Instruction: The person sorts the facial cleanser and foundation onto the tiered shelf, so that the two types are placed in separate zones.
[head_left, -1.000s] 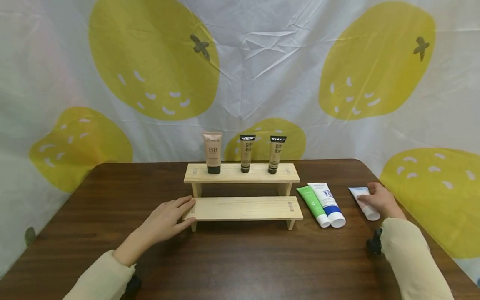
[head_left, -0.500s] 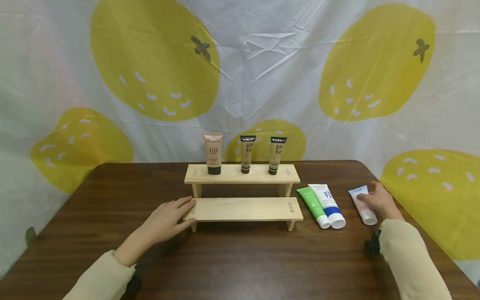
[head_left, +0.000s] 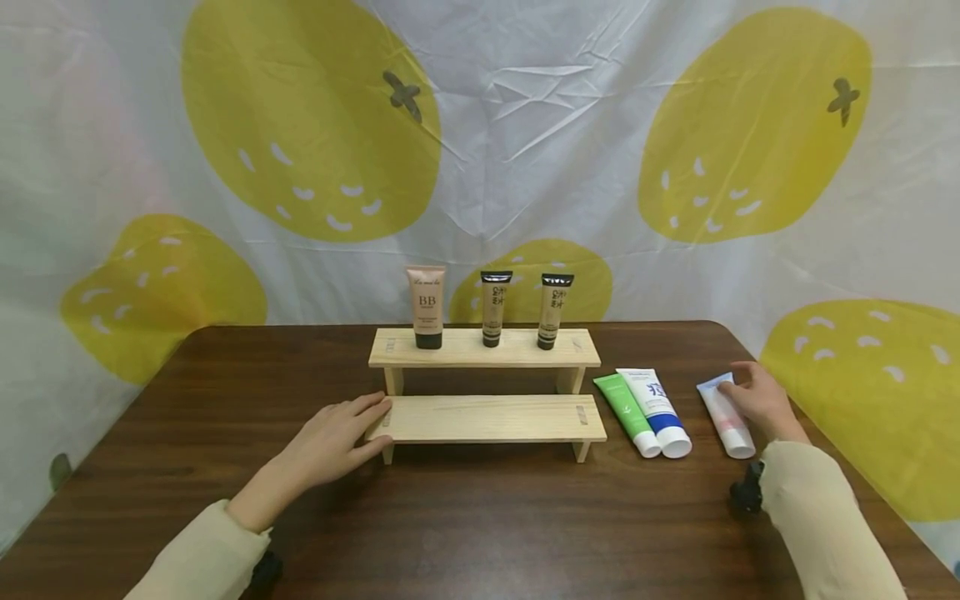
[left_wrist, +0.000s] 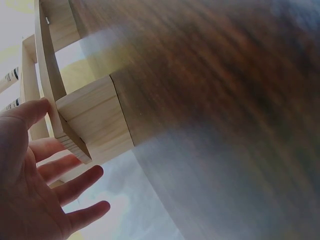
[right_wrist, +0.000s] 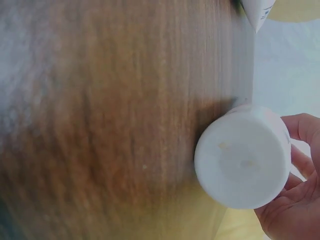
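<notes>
At the upper left of the wooden stand [head_left: 480, 418], we read the dark capitals "BB" on a beige tube [head_left: 427, 310]; the script line above them is too small for us. Farther right atop the stand, a middle gold tube [head_left: 492, 317] and a right-hand gold tube [head_left: 551, 318] carry dark characters we cannot decipher. Just right of the stand, a white tube [head_left: 651, 396] bears a large blue character, unclear to us.

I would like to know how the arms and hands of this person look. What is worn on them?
The left sleeve and right sleeve are long, pale cream and plain, with no visible print. A small black object shows near each cuff, one on the left, one on the right. The left hand and right hand wear no gloves.
</notes>
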